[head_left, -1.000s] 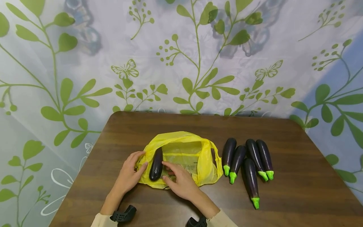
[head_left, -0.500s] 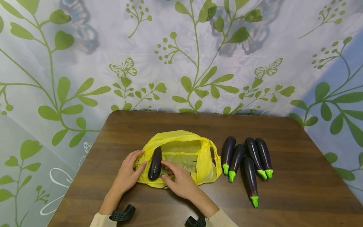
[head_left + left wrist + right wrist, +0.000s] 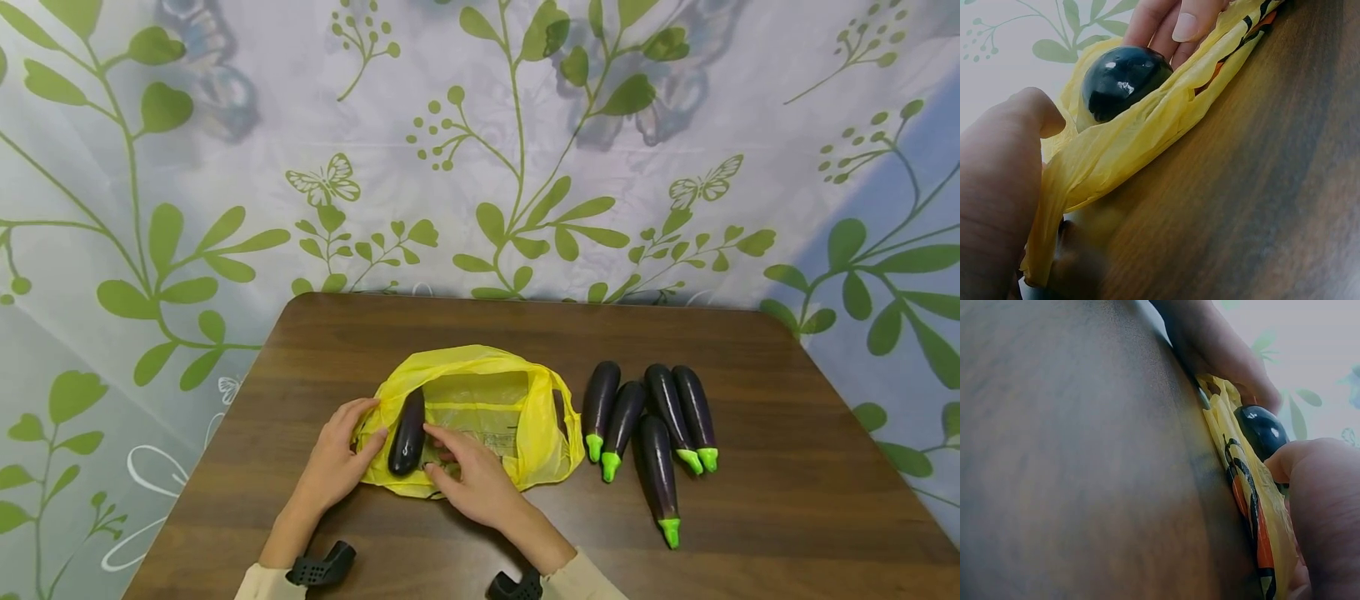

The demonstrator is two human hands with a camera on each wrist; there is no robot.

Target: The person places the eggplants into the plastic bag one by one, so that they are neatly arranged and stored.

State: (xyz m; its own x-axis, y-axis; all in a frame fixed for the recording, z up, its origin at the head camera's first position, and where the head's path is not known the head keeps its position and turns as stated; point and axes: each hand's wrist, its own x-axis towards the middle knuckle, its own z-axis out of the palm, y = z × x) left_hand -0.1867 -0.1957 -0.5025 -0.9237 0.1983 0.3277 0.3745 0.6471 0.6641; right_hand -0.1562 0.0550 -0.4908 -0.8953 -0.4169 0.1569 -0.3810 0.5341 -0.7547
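A yellow plastic bag [image 3: 465,361] lies on the table with its mouth facing the person. A dark purple eggplant [image 3: 408,437] is inside it at the left, its rounded end toward the person and its far end hidden by the bag. My left hand [image 3: 337,450] holds the bag's left edge, thumb over the mouth and fingers on the outer side. My right hand [image 3: 476,479] is at the mouth, fingertips at the eggplant's right side, thumb at the near rim. In the left wrist view, the eggplant's shiny end [image 3: 1122,81] shows between both hands.
Several eggplants [image 3: 660,467] with bright green stems lie right of the bag on the brown wooden table [image 3: 780,400]. A dark purple patch [image 3: 558,411] shows at the bag's right side. A leaf-patterned cloth [image 3: 450,208] hangs behind the table.
The head view has shifted slightly, so everything sits a little further left in it. Hands, bag and eggplants otherwise stay in place.
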